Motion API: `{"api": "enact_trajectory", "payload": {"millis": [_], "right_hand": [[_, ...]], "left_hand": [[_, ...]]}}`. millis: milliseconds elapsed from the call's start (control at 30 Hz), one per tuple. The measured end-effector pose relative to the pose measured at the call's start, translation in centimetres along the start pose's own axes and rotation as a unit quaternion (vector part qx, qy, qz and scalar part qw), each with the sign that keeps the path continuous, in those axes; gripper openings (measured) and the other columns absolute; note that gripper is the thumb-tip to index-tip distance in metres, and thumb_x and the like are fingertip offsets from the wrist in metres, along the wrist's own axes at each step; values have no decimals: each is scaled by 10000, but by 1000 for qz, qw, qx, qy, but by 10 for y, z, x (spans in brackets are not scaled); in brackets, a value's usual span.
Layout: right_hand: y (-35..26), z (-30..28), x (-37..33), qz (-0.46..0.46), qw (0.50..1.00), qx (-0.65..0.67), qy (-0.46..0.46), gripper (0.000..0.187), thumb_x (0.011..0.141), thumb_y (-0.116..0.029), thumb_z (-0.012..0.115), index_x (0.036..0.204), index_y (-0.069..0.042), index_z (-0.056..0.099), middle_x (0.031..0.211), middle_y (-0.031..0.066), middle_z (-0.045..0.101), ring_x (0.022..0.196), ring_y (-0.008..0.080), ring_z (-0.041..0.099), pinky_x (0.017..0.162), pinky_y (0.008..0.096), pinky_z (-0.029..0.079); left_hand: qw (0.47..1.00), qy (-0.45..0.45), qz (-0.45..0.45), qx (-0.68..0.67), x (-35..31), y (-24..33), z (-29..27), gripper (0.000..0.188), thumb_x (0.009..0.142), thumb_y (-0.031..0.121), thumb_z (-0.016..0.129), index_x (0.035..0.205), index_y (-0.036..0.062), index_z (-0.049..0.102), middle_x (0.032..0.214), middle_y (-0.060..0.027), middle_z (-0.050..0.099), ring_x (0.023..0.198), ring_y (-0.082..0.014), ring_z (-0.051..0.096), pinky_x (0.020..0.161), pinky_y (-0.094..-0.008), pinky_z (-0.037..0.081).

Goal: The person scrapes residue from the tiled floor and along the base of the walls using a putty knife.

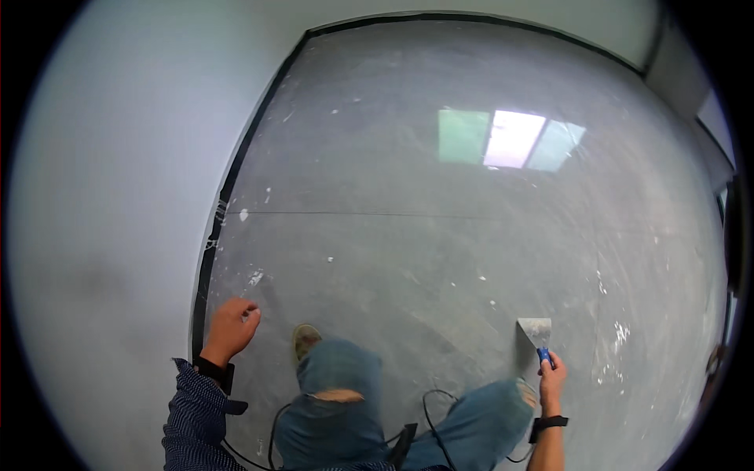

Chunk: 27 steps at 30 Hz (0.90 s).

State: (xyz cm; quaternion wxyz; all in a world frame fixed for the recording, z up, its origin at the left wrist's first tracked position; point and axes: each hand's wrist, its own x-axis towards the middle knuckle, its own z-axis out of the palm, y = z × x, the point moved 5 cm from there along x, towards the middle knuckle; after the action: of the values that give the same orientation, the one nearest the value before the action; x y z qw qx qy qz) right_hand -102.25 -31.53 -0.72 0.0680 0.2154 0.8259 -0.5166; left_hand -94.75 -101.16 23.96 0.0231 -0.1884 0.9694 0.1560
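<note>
In the head view, the right hand has its grip closed round the blue handle of a scraper, the only one in sight; its wide metal blade points up and away from the grip and meets the grey floor just ahead of the fingers. The left hand holds nothing: its fingers are curled loosely, half closed, and it rests at the floor beside the black strip that runs along the foot of the pale wall, far across from the scraper. Between the two hands are the person's two knees in torn blue jeans, with one shoe showing just right of the left grip. Each wrist carries one dark band, two in all, and the left arm wears a dark dotted sleeve. One thin black cable loops over the floor between the knees, left of the right grip. White flecks are scattered over the floor, thickest to the right of the scraper. Ahead of both grips the floor lies wide and open up to the far wall, with a bright window reflection on it; the left grip has the wall close on its outer side.
</note>
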Motion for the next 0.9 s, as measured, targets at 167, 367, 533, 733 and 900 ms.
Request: {"api": "enact_trajectory", "payload": {"millis": [167,367,533,733,900], "right_hand": [[-170,118,28,-68,973,-89,-203,372,847,-124,610,1180,33,659,764,60,666,674,135,617,610,277,475],[-292,377,4,-241,815,-341,-402,371,845,-170,656,1203,-73,662,987,194,708,853,320,698,758,367,539],[-323,545,-50,-246,771,-314,-497,351,860,-186,661,1207,-138,674,1025,173,705,900,348,678,775,394,541],[-387,693,-150,-363,549,-451,-603,320,879,-224,625,1191,-181,681,1042,141,704,947,340,661,820,425,531],[-482,774,-155,-423,545,-401,-603,302,860,-178,636,1155,-160,697,1040,148,703,954,356,659,830,419,533]], "left_hand": [[969,-157,-182,61,-7,-201,78,316,837,291,621,978,23,714,1019,-200,697,896,-365,667,812,-448,512],[915,-201,-344,53,-39,-368,173,597,831,457,647,1044,-100,654,1087,-302,654,1028,-418,628,935,-447,484],[864,-184,-469,4,-77,-416,226,968,782,632,683,1248,-196,502,1336,-373,487,1267,-463,472,1065,-460,389],[765,-237,-595,-66,-74,-418,227,1246,750,650,714,1443,-218,150,1514,-429,138,1405,-557,201,1147,-541,249],[717,-231,-643,-138,-72,-414,223,1376,698,616,786,1466,-190,-22,1538,-420,-4,1424,-561,156,1150,-533,258]]}}
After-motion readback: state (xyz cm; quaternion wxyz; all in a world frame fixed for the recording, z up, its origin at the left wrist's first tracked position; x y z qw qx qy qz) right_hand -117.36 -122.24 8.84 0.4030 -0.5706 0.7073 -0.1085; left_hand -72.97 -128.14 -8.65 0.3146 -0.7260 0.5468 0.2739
